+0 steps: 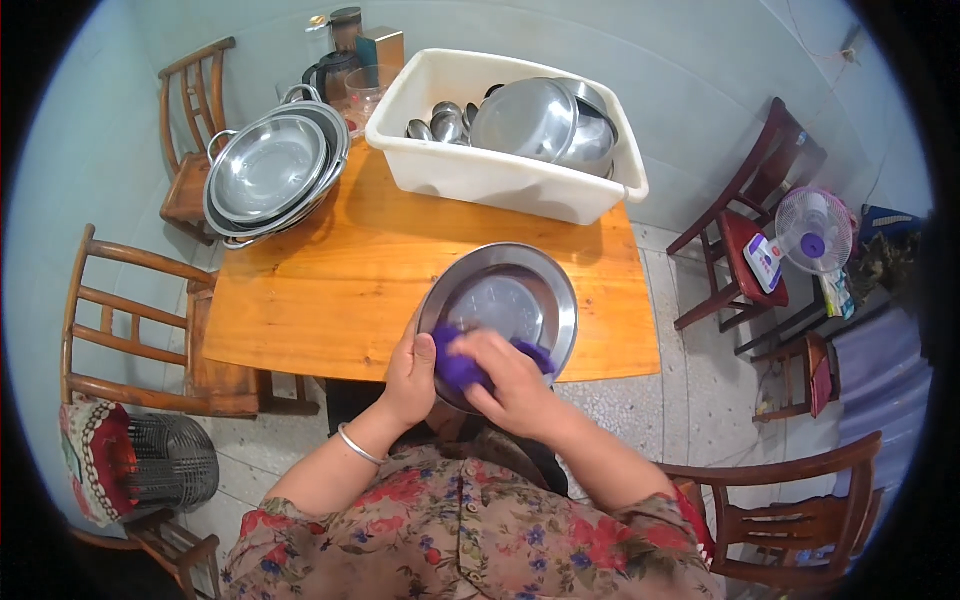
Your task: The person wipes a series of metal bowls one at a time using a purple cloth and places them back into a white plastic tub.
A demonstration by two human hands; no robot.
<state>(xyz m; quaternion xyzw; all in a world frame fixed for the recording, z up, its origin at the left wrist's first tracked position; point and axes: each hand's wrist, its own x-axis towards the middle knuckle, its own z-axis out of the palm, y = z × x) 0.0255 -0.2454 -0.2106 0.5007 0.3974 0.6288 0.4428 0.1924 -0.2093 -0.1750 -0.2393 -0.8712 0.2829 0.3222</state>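
Note:
A round stainless steel basin (497, 300) is tilted over the front edge of the wooden table (360, 277). My left hand (411, 367) grips its left rim, thumb on the inner side. Inside the basin, my right hand (510, 379) presses a purple cloth (459, 364) against the lower part of the wall. The cloth bunches under the fingers, and part of it shows to the right of the hand. Motion blurs the right fingers. The basin's lower rim is partly hidden by my hands.
A white plastic tub (502, 180) at the table's back holds steel bowls (525, 120) and ladles (446, 124). Stacked steel pans (270, 169) stand at the back left, near a glass pitcher (337, 75). Wooden chairs (135, 322) surround the table; a fan (814, 229) is at right.

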